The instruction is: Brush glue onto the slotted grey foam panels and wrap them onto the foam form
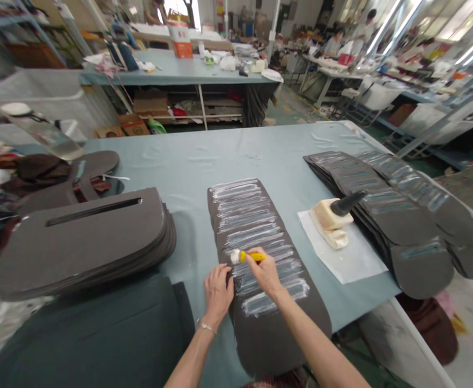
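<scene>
My right hand (265, 276) grips the yellow handle of a small brush (257, 257). Its white-coated bristles touch the left part of a long dark panel (280, 339) with rounded corners. White, glue-like streaks run across this panel in several bands, while its near end is bare. My left hand (219, 291) rests at the panel's left edge, fingers stretched out and lying against it. To the right, a cream plastic container (329, 214) with a black nozzle lies on a white sheet (351, 269).
A stack of dark slotted panels (94, 221) lies left, above dark green sheet material (110, 334). Streaked panels (402, 215) are piled at the table's right edge. A clear bottle (46, 132) stands far left. Behind is another worktable (159, 73); people work in the background.
</scene>
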Demonstrator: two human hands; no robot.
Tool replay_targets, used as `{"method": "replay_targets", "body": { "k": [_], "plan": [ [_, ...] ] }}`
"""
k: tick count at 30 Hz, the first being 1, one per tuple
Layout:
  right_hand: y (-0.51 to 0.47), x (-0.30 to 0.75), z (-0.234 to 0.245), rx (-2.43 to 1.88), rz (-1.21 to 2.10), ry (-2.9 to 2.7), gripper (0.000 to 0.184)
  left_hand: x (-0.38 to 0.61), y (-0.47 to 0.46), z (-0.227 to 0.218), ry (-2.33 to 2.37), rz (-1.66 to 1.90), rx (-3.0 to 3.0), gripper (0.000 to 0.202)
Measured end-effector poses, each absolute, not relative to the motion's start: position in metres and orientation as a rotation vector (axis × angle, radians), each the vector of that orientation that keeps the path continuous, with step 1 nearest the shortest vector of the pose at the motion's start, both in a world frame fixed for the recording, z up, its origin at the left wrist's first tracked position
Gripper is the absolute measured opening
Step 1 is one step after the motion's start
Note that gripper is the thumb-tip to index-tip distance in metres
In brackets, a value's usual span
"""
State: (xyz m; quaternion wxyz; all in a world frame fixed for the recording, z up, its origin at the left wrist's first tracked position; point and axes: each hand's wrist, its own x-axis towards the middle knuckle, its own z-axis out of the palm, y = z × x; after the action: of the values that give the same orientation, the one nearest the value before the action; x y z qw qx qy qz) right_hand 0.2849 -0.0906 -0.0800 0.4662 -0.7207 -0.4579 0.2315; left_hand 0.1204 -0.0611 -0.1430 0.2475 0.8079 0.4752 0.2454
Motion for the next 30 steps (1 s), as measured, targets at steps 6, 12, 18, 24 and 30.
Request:
{"method": "replay_targets", "body": {
  "k": [6,12,18,24,30],
  "plan": [
    [-0.115,0.345,-0.09,-1.944,0.378,-1.094,0.027,0.119,-0.067,-0.148,1.269,0.683,2.249,0.021],
    [-0.152,0.421,-0.085,-2.178,0.012,-0.771,0.034,0.113,-0.061,-0.145,1.294,0.744,1.977,0.021],
    [-0.139,0.297,-0.077,-1.881,0.386,-1.071,0.029,0.106,-0.092,-0.143,1.197,0.745,2.142,0.022],
    [-0.146,0.304,-0.088,-1.963,0.391,-1.156,0.027,0.102,-0.12,-0.152,1.157,0.645,2.378,0.032],
    [-0.171,0.416,-0.079,-2.146,0.161,-0.778,0.039,0.106,-0.113,-0.147,1.237,0.685,2.255,0.027]
  ]
}}
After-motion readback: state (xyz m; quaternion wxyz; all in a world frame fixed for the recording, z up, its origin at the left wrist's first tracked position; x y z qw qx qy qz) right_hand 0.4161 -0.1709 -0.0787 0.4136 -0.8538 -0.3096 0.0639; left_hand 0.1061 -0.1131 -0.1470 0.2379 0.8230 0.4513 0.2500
